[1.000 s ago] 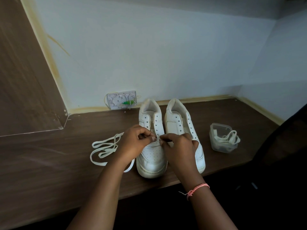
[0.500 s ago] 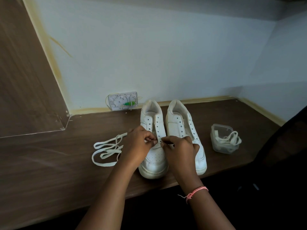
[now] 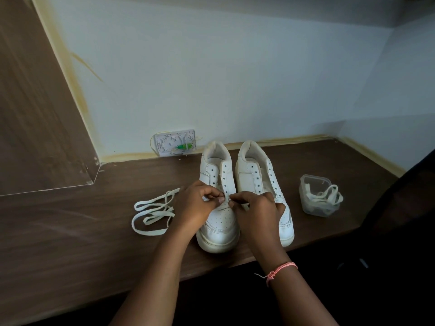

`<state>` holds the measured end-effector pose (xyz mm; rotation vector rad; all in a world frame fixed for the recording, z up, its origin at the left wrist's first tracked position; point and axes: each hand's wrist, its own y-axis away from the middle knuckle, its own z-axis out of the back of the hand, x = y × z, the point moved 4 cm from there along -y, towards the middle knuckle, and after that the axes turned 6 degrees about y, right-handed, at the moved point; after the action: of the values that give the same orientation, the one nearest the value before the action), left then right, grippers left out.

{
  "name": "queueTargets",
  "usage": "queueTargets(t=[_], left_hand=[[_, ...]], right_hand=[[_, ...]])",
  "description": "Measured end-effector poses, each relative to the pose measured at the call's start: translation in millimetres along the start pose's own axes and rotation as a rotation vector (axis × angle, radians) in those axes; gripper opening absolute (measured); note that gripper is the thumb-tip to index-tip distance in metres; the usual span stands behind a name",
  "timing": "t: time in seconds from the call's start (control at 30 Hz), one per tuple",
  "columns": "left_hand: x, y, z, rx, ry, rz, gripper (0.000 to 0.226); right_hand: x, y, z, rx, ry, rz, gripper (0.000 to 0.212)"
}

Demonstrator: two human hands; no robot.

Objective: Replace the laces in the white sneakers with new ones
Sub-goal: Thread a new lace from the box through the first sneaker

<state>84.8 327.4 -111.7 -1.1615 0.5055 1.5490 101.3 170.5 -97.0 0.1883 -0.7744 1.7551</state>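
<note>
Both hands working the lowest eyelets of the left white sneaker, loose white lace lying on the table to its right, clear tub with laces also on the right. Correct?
One error: the loose white lace lies left of the left white sneaker, not right, per the head view. Both hands, left and right, work its lowest eyelets; the clear plastic tub of laces is on the right.

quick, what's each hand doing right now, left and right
Left hand: fingers curled, pinching the lace at the left sneaker.
Right hand: fingers curled, pinching at the same sneaker's lowest eyelets; what it pinches is too small to tell.

dark wood desk [image 3: 70, 243]; on it: two white sneakers [image 3: 217, 222]; loose lace [image 3: 153, 211]; clear tub [image 3: 316, 196]
</note>
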Motion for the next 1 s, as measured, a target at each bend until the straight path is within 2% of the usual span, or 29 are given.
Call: queueTargets(t=[0.23, 0.33, 0.4, 0.47, 0.6, 0.9, 1.0], left_hand=[[2, -4, 0, -0.032, -0.074, 0.008, 0.029], [0, -3, 2, -0.009, -0.054, -0.009, 0.007], [-2, -3, 4, -0.005, -0.054, -0.013, 0.028], [-6, 0, 6, -0.008, -0.165, -0.054, 0.042], [-13, 6, 10, -0.018, -0.317, -0.065, 0.044], [-14, 11, 14, 0.002, -0.369, -0.096, 0.047], [-14, 15, 17, -0.008, -0.330, -0.145, 0.048]], right_hand=[[8, 2, 3, -0.131, 0.104, 0.095, 0.006], [11, 2, 0, -0.153, 0.169, 0.120, 0.015], [13, 3, -2, -0.163, 0.225, 0.148, 0.017], [11, 1, -1, -0.152, 0.263, 0.146, 0.014], [-13, -11, 28, -0.125, 0.272, 0.014, 0.008], [-99, -27, 83, -0.174, 0.420, -0.382, 0.027], [-97, -23, 79, -0.164, 0.424, -0.354, 0.024]])
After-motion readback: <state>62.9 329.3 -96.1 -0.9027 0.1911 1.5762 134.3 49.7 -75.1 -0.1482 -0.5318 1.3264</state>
